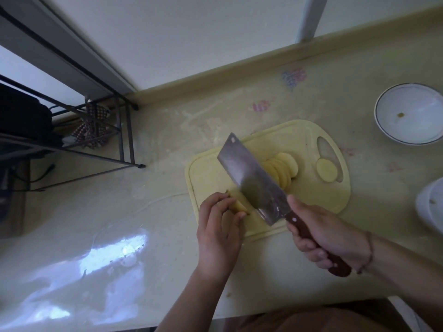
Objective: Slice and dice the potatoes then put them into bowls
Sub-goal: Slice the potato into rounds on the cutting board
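A pale yellow cutting board (211,171) lies on the counter. My left hand (219,226) pinches a small remaining potato piece (239,203) at the board's near left corner. My right hand (328,233) grips the dark red handle of a cleaver (251,178), whose wide blade stands against the potato piece. Behind the blade a row of several overlapping potato slices (284,170) lies on the board. One round slice (326,169) sits over the board's handle hole. A white bowl (411,112) with a dark rim stands at the far right.
A second white bowl (430,207) shows partly at the right edge. A black wire rack (103,130) with a checked cloth stands at the left on the counter. A wall and ledge run behind the board. The counter's front edge is close below my arms.
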`<control>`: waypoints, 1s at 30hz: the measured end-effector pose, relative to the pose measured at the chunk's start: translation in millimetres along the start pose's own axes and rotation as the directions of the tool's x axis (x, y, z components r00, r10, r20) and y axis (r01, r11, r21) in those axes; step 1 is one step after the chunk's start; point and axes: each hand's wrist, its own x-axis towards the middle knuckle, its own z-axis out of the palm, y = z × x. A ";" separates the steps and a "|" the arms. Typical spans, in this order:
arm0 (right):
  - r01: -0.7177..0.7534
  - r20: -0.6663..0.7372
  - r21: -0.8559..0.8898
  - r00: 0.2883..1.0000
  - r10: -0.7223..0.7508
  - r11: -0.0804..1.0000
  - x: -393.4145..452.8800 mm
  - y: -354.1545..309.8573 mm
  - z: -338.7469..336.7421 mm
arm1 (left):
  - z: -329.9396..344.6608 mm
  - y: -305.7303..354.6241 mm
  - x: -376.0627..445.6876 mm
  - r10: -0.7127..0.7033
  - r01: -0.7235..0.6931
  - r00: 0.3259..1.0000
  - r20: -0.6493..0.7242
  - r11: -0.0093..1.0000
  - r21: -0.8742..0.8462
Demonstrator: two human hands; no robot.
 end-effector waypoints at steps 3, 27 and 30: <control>-0.018 0.043 0.022 0.999 0.018 1.000 -8.2 -3.3 -2.7 | -0.7 1.0 0.7 -0.002 0.002 1.000 -0.007 1.000 0.005; 0.190 -0.206 -0.658 0.885 -0.417 0.729 -53.3 6.2 45.0 | 1.6 4.6 -1.4 -0.139 0.132 0.989 -0.047 0.983 -0.130; 0.187 -0.212 -0.674 0.877 -0.430 0.714 -51.6 8.6 44.6 | 1.7 6.0 -0.7 -0.141 0.132 0.988 -0.058 0.981 -0.140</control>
